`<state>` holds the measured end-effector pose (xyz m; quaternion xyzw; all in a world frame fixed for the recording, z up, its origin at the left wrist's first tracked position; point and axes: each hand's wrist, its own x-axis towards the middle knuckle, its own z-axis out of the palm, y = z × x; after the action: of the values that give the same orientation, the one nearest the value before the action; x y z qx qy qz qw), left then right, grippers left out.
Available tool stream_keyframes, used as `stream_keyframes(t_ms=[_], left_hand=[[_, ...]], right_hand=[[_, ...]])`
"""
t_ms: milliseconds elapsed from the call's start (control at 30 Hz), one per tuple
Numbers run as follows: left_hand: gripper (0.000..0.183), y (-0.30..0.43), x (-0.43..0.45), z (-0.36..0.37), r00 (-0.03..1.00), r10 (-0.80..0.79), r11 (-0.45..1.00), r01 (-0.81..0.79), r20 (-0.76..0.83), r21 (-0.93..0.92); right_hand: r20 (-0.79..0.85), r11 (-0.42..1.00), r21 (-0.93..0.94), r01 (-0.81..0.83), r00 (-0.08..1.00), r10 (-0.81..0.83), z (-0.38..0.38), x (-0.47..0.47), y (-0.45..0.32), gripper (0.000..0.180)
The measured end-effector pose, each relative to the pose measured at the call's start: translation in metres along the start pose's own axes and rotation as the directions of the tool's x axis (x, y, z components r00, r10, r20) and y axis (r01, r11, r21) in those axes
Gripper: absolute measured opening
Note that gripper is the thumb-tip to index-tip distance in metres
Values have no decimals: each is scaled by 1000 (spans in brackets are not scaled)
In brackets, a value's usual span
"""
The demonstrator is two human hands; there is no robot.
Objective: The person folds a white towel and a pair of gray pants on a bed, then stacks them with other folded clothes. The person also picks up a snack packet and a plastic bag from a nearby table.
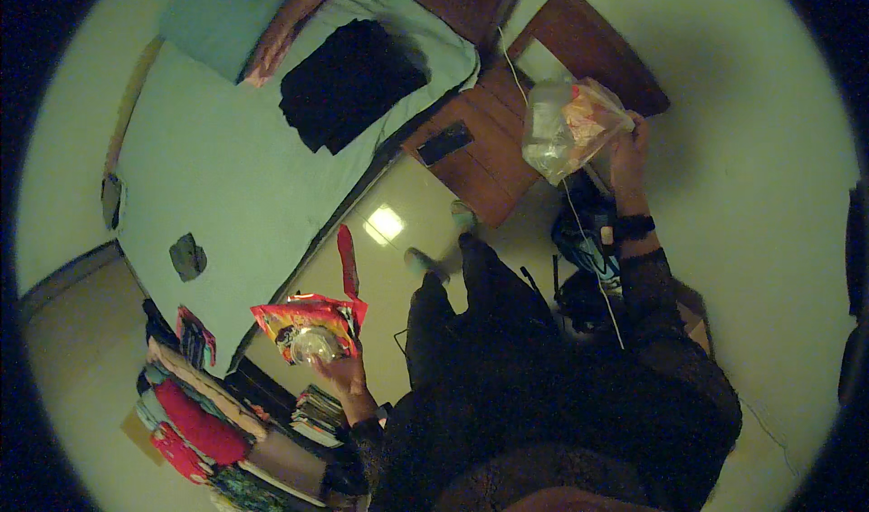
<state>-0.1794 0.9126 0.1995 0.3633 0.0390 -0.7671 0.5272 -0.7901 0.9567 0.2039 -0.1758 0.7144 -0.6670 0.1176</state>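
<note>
My left hand (343,376) grips a shiny red and yellow plastic packet (278,318) together with a clear round plastic container (316,344). From that packet a narrow red strip (347,261) sticks up over the floor. Out to the other side, my right hand (630,149) holds a transparent plastic bag (546,152) by its gathered top. Inside the bag are something clear, perhaps a plastic container, and an orange and white wrapper (585,118). The bag hangs over a brown wooden surface (485,115) beside the wall.
A bed (224,152) with a pale sheet carries a black folded cloth (353,84) and a small dark item (188,257). Piled clothes (204,424) and stacked books (319,413) stand at lower left. A dark bag (587,240) lies below my right arm; a white cable (590,261) crosses it.
</note>
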Motion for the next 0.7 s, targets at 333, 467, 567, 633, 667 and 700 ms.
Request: stream_keyframes(t_ms=[333, 467, 567, 633, 667, 700], left_hand=[[70, -23, 24, -55, 950, 309, 940, -297, 50, -170], [71, -31, 31, -95, 907, 421, 887, -412, 0, -207], [70, -42, 21, -121, 888, 452, 861, -458, -82, -221], [69, -48, 19, -126, 873, 486, 847, -480, -32, -230], [68, -50, 16, -126, 872, 489, 845, -471, 8, -252], [67, -53, 17, -126, 835, 545, 809, -546, -70, -215]], right_hand=[[491, 757, 643, -114, 820, -294, 128, 6, -44, 44], [487, 790, 590, -168, 854, -183, 174, 4, -41, 42], [586, 721, 602, -343, 803, -107, 197, -4, -23, 43], [666, 718, 578, -388, 732, -141, 221, 0, -16, 45], [706, 707, 565, -425, 693, -148, 228, 3, -15, 46], [715, 705, 534, -467, 695, -81, 243, 9, -13, 46]])
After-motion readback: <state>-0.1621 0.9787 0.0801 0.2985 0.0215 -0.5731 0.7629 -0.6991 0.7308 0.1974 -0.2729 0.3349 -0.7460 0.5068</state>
